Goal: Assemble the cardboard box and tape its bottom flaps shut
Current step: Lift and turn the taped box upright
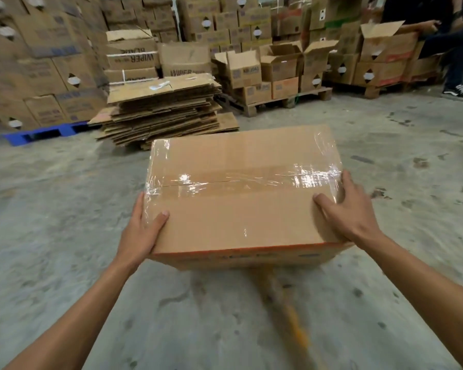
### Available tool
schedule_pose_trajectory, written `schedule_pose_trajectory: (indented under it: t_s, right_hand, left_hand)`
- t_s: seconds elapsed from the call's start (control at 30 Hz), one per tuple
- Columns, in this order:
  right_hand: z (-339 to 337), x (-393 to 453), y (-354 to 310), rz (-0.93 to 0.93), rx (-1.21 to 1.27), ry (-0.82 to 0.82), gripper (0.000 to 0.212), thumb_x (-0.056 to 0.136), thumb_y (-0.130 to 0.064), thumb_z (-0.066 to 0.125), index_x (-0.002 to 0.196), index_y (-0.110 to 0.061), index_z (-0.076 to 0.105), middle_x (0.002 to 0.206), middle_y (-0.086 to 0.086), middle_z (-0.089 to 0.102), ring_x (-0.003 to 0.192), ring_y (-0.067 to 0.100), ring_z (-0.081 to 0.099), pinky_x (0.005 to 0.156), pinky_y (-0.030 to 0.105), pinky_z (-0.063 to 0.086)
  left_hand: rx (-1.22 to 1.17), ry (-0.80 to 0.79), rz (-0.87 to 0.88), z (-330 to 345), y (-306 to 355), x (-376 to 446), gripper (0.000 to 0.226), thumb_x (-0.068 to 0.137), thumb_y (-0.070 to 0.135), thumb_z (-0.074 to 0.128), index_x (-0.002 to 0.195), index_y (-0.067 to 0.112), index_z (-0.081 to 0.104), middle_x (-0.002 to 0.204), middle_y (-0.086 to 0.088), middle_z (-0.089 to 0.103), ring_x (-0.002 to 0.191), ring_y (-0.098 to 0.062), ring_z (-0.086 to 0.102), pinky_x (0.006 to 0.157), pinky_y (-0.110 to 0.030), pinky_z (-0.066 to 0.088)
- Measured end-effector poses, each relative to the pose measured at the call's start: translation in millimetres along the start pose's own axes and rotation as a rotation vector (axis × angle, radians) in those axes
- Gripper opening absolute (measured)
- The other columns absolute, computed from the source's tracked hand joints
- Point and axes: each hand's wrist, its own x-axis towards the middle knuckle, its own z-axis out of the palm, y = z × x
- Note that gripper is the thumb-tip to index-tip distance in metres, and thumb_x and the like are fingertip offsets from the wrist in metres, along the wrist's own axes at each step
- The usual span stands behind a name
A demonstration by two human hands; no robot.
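- I see the box (241, 193) held up above the concrete floor (51, 209), taped side facing up.
- Clear tape (251, 178) runs along the middle seam of the closed flaps and wraps down over both ends of the box (it glints near the right end).
- My left hand (142, 231) grips the box's near-left corner, thumb on top, fingers down the side.
- My right hand (345, 206) grips the near-right corner, thumb on top and fingers curled over the taped end.
- Beyond the box lies a stack of flattened cartons (163, 110) on the floor.
- Behind that stack, and to either side of it, stand piled boxes (46, 62) on pallets.
- Far right of the box, a seated person's legs (455, 57) show.
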Motion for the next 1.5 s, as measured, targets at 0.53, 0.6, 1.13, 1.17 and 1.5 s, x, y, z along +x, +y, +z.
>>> schedule_pose_trajectory:
  t_s: [0.53,0.6,1.13,1.17,1.5]
  right_hand:
    - [126,-89,18,-0.077,0.277,-0.356,0.113,0.072,-0.042,0.066,0.152,-0.041,-0.013,0.158,0.003,0.009,0.141,0.01,0.015,0.116,0.039,0.016]
    - [131,-90,29,-0.077,0.249,-0.421,0.117,0.074,-0.041,0.071,0.15,-0.043,-0.018,0.161,-0.002,0.003,0.144,0.01,0.011,0.119,0.042,0.015]
    - [147,3,-41,0.257,0.396,-0.227,0.057,0.097,-0.054,0.032,0.137,-0.017,0.048,0.133,0.004,0.051,0.119,0.022,0.048,0.105,0.043,0.039]
    - [146,14,-45,0.282,0.332,-0.245,0.06,0.096,-0.053,0.034,0.135,-0.01,0.05,0.128,0.008,0.053,0.116,0.027,0.05,0.104,0.047,0.041]
    - [145,66,-77,0.149,0.018,-0.495,0.045,0.099,-0.038,0.045,0.13,-0.008,0.056,0.124,0.014,0.06,0.101,0.029,0.057,0.083,0.035,0.045]
  left_hand:
    - [-0.043,0.168,-0.048,-28,-157,-88,0.094,0.086,0.04,0.064,0.15,0.047,-0.006,0.149,0.039,0.012,0.136,-0.005,0.033,0.109,-0.033,0.034]
    - [-0.062,0.148,-0.043,-25,-172,-92,0.094,0.088,0.035,0.065,0.149,0.047,-0.005,0.146,0.043,0.014,0.137,0.0,0.03,0.109,-0.029,0.031]
    - [-0.507,0.272,-0.203,-45,-151,-7,0.058,0.093,0.058,0.045,0.136,0.02,0.052,0.133,0.007,0.057,0.124,-0.004,0.051,0.1,-0.02,0.039]
    - [-0.503,0.286,-0.211,-49,-145,2,0.05,0.096,0.049,0.047,0.135,0.018,0.053,0.13,0.006,0.058,0.121,-0.006,0.053,0.095,-0.018,0.04]
    - [-0.211,0.045,-0.548,-86,-119,70,0.037,0.092,0.039,0.054,0.122,0.017,0.058,0.102,-0.006,0.067,0.083,-0.027,0.062,0.072,-0.041,0.048]
